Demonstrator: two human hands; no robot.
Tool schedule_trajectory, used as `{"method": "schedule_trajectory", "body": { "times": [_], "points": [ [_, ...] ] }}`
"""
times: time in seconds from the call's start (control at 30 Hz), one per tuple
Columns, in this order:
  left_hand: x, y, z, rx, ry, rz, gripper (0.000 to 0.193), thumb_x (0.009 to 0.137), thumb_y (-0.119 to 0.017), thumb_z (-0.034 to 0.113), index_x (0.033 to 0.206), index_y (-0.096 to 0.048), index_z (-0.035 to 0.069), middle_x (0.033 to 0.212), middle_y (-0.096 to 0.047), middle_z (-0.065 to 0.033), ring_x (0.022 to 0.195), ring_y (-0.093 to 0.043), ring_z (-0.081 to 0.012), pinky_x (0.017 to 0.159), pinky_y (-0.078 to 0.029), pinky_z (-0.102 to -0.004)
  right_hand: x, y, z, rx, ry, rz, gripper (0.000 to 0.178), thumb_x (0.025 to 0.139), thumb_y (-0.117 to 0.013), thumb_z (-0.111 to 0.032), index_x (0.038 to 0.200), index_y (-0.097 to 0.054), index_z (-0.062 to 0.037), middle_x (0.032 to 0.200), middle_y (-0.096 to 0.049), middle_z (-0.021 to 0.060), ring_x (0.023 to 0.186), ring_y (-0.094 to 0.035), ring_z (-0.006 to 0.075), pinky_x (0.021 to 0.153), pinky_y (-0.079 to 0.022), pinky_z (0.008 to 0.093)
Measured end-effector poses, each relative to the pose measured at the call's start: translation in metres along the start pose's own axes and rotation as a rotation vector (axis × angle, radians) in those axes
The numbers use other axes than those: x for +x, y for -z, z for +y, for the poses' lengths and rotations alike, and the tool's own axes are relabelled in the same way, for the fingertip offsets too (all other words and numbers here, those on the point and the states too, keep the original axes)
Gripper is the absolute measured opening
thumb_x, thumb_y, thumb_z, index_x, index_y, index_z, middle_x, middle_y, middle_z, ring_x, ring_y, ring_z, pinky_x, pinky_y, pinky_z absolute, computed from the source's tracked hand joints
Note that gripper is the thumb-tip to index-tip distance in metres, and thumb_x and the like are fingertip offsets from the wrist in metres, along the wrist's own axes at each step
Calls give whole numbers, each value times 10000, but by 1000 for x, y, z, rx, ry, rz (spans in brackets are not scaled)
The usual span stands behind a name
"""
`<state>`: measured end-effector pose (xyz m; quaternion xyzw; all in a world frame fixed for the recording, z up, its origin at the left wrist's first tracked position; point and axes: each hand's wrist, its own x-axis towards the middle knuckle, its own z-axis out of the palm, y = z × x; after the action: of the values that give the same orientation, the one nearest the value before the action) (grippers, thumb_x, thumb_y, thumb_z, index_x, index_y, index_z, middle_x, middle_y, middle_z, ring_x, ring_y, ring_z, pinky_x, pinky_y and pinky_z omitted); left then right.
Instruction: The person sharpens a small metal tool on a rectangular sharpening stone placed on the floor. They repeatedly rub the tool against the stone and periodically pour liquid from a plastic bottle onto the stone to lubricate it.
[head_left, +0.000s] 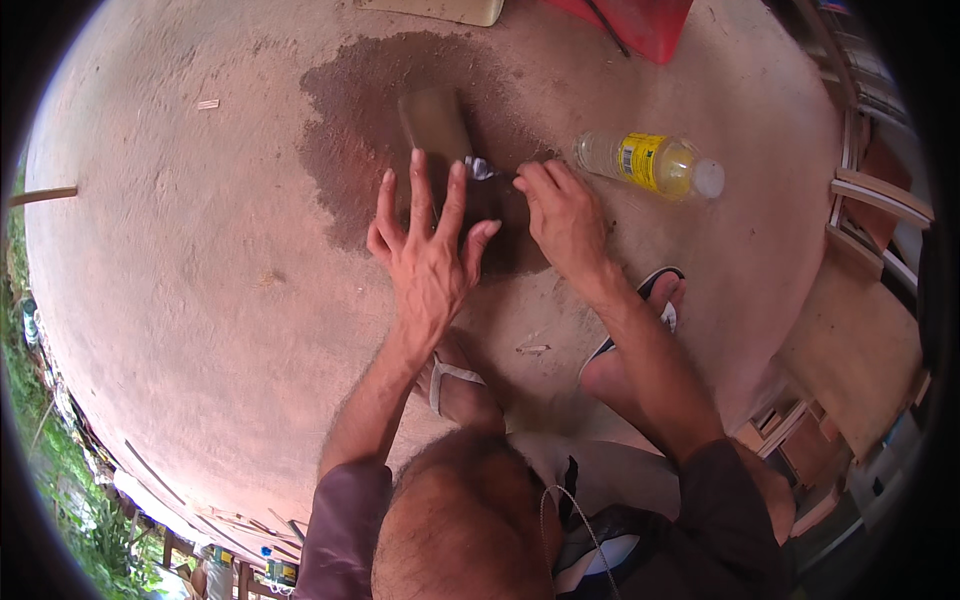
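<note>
My left hand hangs over a wet dark patch of ground, its fingers spread apart. Just beyond its fingertips lies a flat, grey-brown rectangular block that looks like a whetstone. Beside the left fingers, a small shiny piece shows; its kind is unclear. My right hand is curled, thumb and fingertips pinched together near the dark end of that piece. What the right fingers hold is too dark and blurred to name. To the right of it, a clear plastic bottle with a yellow label lies on its side.
A red object and a pale cream one sit at the far edge. My sandalled feet are near, with a wood scrap between them. Wooden boards stand along the right; greenery lies at lower left.
</note>
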<state>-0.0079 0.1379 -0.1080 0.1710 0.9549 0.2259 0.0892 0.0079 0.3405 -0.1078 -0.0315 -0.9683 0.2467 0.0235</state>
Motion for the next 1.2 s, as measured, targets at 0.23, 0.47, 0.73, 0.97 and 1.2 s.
{"method": "schedule_trajectory", "body": {
  "times": [0.23, 0.47, 0.73, 0.97, 1.2],
  "points": [
    [35, 23, -9, -1234, 415, 342, 348, 1143, -677, 295, 1305, -735, -8, 1215, -789, -82, 1068, -741, -139, 916, -565, -294, 5, 62, -90, 1155, -702, -284, 348, 1210, -476, -278, 1102, -677, -15, 676, -683, 82, 493, -561, 122, 504, -473, 287],
    [29, 20, 13, -1284, 426, 421, 214, 1109, -733, 179, 1181, -748, -22, 1063, -782, -42, 978, -702, -92, 900, -552, -246, -5, 83, -131, 1409, -784, -438, 398, 1207, -444, -292, 1051, -662, 2, 582, -626, 70, 419, -478, 89, 436, -395, 249],
    [28, 20, 18, -1163, 390, 500, 126, 1103, -712, 98, 1130, -753, -18, 999, -780, -46, 909, -699, -87, 848, -563, -256, -3, 81, -141, 1395, -808, -433, 393, 1203, -448, -277, 1046, -666, 9, 593, -628, 79, 428, -480, 97, 451, -403, 251],
    [28, 18, 24, -1165, 407, 517, 117, 1089, -734, 101, 1096, -755, -14, 972, -769, -41, 877, -682, -81, 823, -559, -256, -2, 78, -140, 1403, -786, -414, 397, 1205, -448, -283, 1047, -660, 14, 593, -621, 86, 428, -478, 104, 454, -409, 258],
    [29, 13, 23, -1161, 395, 546, 119, 1083, -743, 104, 1091, -758, -13, 961, -761, -40, 869, -683, -85, 812, -560, -258, 1, 83, -141, 1398, -787, -424, 405, 1206, -446, -288, 1045, -659, 15, 589, -615, 87, 427, -480, 107, 449, -409, 261]
  ]
}}
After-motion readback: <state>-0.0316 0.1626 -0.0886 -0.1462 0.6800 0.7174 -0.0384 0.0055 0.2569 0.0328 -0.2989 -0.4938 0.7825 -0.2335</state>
